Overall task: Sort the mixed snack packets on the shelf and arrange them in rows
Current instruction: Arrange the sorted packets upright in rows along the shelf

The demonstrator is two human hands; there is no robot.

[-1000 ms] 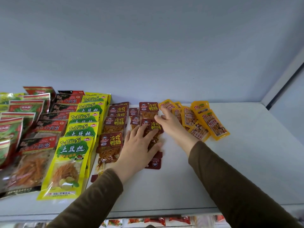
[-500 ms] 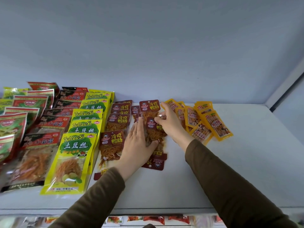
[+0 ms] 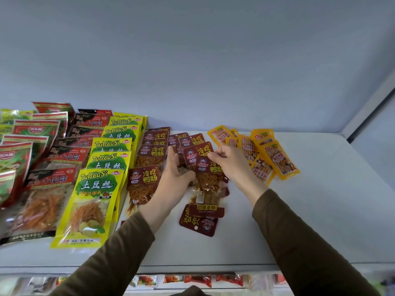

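- Task looked partly done: far-left rows of glossy red-and-green plastic packets [image 3: 25,133], black-and-red packets with clear windows [image 3: 64,159] and yellow-green "TuDouSi" pouches [image 3: 100,184] already lay in overlapping front-to-back rows on the white shelf [image 3: 320,221].
- One row of small dark-red foil packets with yellow lettering [image 3: 147,178] was formed just right of the yellow pouches.
- A second dark-red bunch [image 3: 205,167] in the middle was not yet in a row: fanned, overlapping, and one dark-red packet [image 3: 198,223] lay upside down at the near end.
- Left hand [image 3: 175,178] was at the bunch's left edge, fingers curled around the packets, thumb near the middle.
- Right hand [image 3: 233,165] pinched the top right corner of the upper packets between thumb and fingertips.
- Orange-yellow narrow flat sachets [image 3: 275,159] lay loosely fanned to the right, near the back wall, apparently unsorted.
- Still left, judging by layout: square up the dark-red bunch, flip the upside-down one, line up the orange sachets.
- Materials: all thin, flexible, shiny film; dark-red packets had clear lower windows showing stringy orange-brown contents; likely slippery when stacked.
- Right part of the shelf was smooth, matte white.
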